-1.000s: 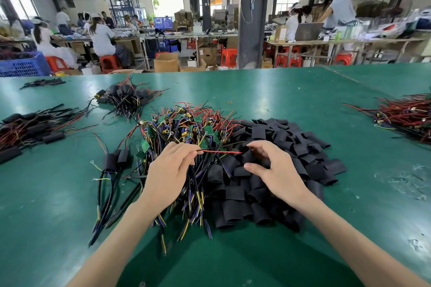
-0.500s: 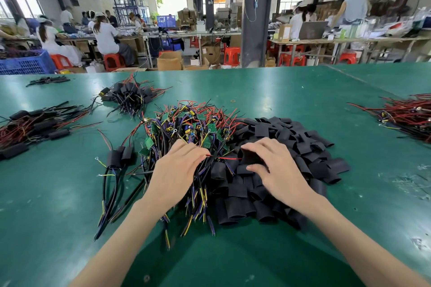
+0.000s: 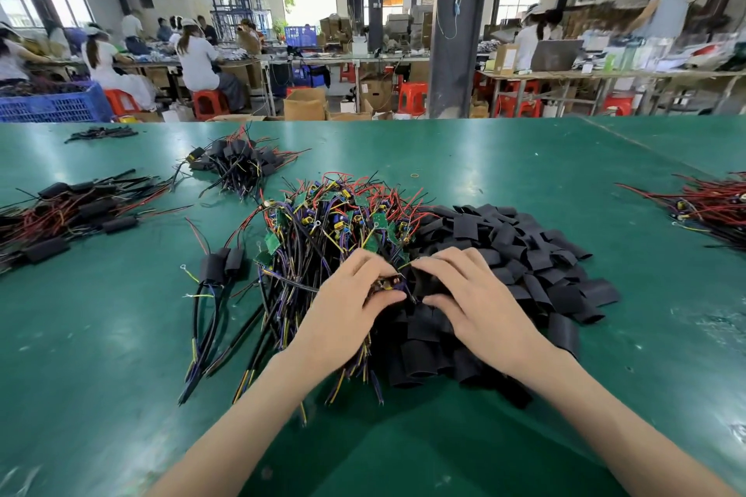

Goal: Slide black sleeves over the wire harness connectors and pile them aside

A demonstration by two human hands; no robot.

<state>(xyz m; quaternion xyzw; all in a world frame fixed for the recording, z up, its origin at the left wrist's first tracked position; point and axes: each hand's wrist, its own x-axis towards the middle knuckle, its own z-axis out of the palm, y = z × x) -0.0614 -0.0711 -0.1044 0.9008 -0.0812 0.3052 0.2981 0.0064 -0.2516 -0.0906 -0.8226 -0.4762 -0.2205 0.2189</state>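
Between the thumb and curled fingers (image 3: 363, 264) of the left hand (image 3: 347, 307), near the middle of the green table (image 3: 484, 173), a small connector board (image 3: 386, 285) was pinched, its end pointing right. Just beside it, the right hand (image 3: 480, 299) had its fingers bent over a black sleeve (image 3: 422, 280) with the thumb underneath, apparently gripping it. Whether the sleeve's mouth was open could not be told, since the fingers hid it.

The step seemed to be the start of sliding the sleeve on. To do it well, the right fingers would need to squeeze the flat sleeve by its edges so that it gaped. The left hand would hold the board level and feed it in narrow end first, with the trailing wires gathered behind so none snagged on the rim.

Outward from the hands, the loose sleeve pile (image 3: 524, 250) lay to the right and the unsleeved harness heap (image 3: 323, 222) to the left and far side, the two touching. A few finished pieces (image 3: 222, 266) lay further left, with larger sleeved piles (image 3: 76, 210) at the left edge, the likely place for this one.
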